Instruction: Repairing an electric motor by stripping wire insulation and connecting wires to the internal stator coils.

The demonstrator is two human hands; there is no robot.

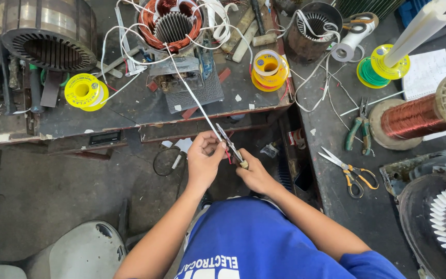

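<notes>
Sleeving, white and thin (194, 98), runs as 1 long taut line from the copper-wound stator (170, 23) on the bench down to the person's hands, so its long axis slants away from the grip, up and to the left. The left hand (204, 157) has its fingers pinched together on the near end of that line, and is the nearer of the 2 hands to it. Just to the right, touching or almost touching the left fingertips, the right hand (254, 173) is closed around the handle of a small pair of scissors (229, 142), whose blades point up along the sleeving and meet it right above the pinch. Whether the blades are parted cannot be told. Well off to the right lie yellow-handled scissors (349, 173) and green pliers (360, 129).
</notes>
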